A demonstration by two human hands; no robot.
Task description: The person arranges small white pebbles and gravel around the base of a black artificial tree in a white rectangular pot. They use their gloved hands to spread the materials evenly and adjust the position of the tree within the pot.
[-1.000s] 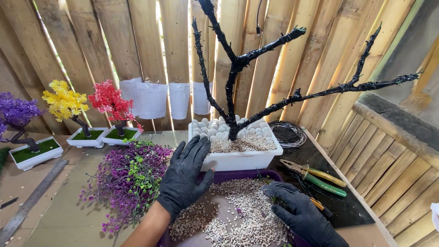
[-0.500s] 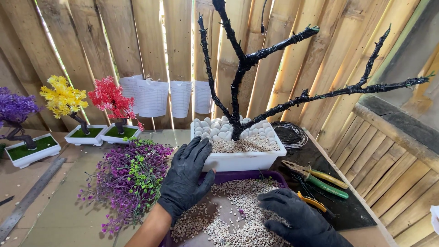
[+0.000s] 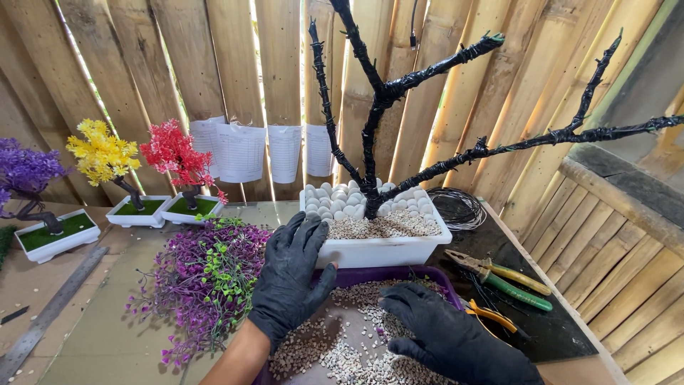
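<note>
My left hand (image 3: 291,282), in a black glove, rests flat with fingers spread on small pale gravel in a purple tray (image 3: 390,275). My right hand (image 3: 447,335), also gloved, lies on the gravel (image 3: 342,353) at the tray's right side with fingers curled into it. Just beyond the tray stands a white rectangular pot (image 3: 385,249) holding a bare black-wrapped tree (image 3: 374,135), with white stones at the back and gravel in front.
A heap of purple and green artificial foliage (image 3: 206,281) lies left of the tray. Three small finished trees, purple (image 3: 28,178), yellow (image 3: 103,153) and red (image 3: 174,153), stand at the left. Pliers (image 3: 506,279), a wire coil (image 3: 459,208) and a metal ruler (image 3: 50,314) lie around. A bamboo wall is behind.
My right hand has slid left and up across the gravel toward the tray's middle. My left hand has stayed spread on the gravel. The view has tilted slightly.
</note>
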